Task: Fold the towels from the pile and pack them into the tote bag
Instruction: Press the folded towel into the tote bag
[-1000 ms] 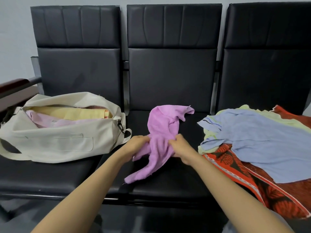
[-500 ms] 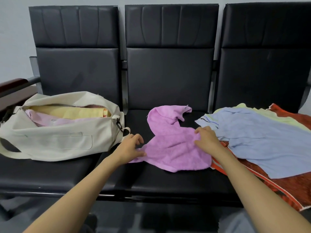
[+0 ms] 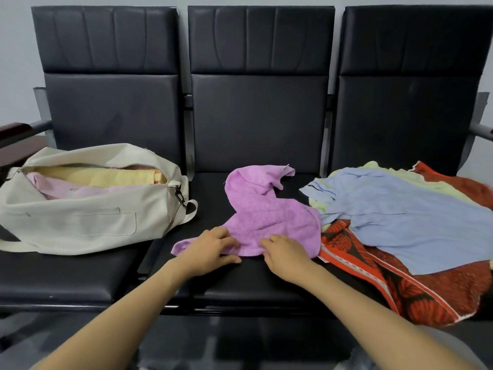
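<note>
Purple towel [image 3: 269,217] is down on the middle seat [image 3: 240,279], between the bag [image 3: 80,222] and the pile [image 3: 405,217], its right edge touching the pile.

Change over the last second: it was bunched up in both hands at its middle, then the hands went wide and pulled it open, and now they've come back in to the near hem, close together. Net result is that the near half lies roughly flat. The far end is still twisted, with a corner flopped over.

Left hand [image 3: 212,248] lies fairly flat on the near-left corner, fingers on cloth, thumb out along the seat. Looks like pressing, not gripping. Right hand [image 3: 286,253] is at the near hem with fingers bent; can't tell if it's pinching the edge or just touching it.

My read: spread phase is nearly done and the first fold hasn't started. Far corner probably needs straightening first, or the fold comes out lumpy.

Bag is unzipped and already has a yellow towel [image 3: 101,177] and a pink one [image 3: 66,188] inside. Several more sit in the pile, so the task is mid-way at best.
</note>
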Motion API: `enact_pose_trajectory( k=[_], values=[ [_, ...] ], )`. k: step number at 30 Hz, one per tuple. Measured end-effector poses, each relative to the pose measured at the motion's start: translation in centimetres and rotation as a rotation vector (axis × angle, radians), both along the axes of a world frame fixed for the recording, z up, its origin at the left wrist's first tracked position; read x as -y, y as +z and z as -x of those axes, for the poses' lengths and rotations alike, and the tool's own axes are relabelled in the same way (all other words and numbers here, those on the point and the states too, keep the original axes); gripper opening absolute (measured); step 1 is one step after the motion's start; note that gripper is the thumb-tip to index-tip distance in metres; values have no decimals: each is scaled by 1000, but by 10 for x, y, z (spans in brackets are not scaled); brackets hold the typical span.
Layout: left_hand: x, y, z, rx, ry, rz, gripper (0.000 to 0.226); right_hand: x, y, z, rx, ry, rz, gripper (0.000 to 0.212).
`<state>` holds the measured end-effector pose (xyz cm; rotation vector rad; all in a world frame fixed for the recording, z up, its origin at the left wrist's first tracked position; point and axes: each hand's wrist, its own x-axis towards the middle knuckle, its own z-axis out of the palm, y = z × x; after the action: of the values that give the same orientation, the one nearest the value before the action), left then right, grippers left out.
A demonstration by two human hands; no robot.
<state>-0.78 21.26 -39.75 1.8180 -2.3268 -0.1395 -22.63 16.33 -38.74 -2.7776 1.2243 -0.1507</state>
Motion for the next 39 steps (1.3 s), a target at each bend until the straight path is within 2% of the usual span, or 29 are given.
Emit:
enact_pose_trajectory(
  k=[2, 4, 6, 8, 9, 12, 15, 17, 19, 22, 24, 27, 29, 34, 36, 39],
  values=[
    [1, -3, 11, -3, 53, 22, 75, 1, 8, -1, 175, -62, -178, 10],
    [2, 0, 22, 2, 143, 89, 69, 8, 20, -1, 359, -148, -375, 8],
    [4, 8, 26, -11, 248, 121, 40, 17, 29, 2, 484, -250, -444, 10],
    [5, 16, 22, -144, 340, 63, 11, 21, 39, 11, 605, -284, -428, 7],
    [6, 20, 17, -209, 377, 37, 7, 21, 45, 19, 622, -269, -379, 4],
    [-1, 32, 1, -364, 434, 88, 13, 20, 57, 46, 532, -174, -249, 16],
    [-14, 53, -3, -613, 433, 127, 13, 19, 67, 67, 410, -109, -151, 7],
    [-22, 65, -3, -752, 403, 138, 10, 18, 78, 78, 381, -98, -110, 18],
    [-30, 77, -4, -897, 405, 156, 9, 14, 95, 88, 388, -139, -61, 24],
    [-44, 103, -4, -1215, 450, 174, 14, 6, 120, 100, 422, -237, -4, 27],
    [-53, 125, -5, -1341, 446, 252, 17, 1, 136, 106, 465, -279, 21, 27],
    [-68, 154, -11, -1337, 452, 375, 22, -11, 162, 110, 474, -362, 113, 25],
    [-76, 171, -14, -1286, 440, 452, 17, -19, 179, 110, 558, -378, 192, 23],
    [-96, 218, -16, -1300, 402, 792, 12, -44, 230, 105, 1074, -224, 170, 15],
    [-93, 225, -22, -1200, 480, 801, 7, -45, 240, 103, 1157, -205, 109, 14],
    [-78, 213, -34, -1074, 569, 634, 25, -35, 237, 102, 1096, -217, -30, 16]
  ],
)
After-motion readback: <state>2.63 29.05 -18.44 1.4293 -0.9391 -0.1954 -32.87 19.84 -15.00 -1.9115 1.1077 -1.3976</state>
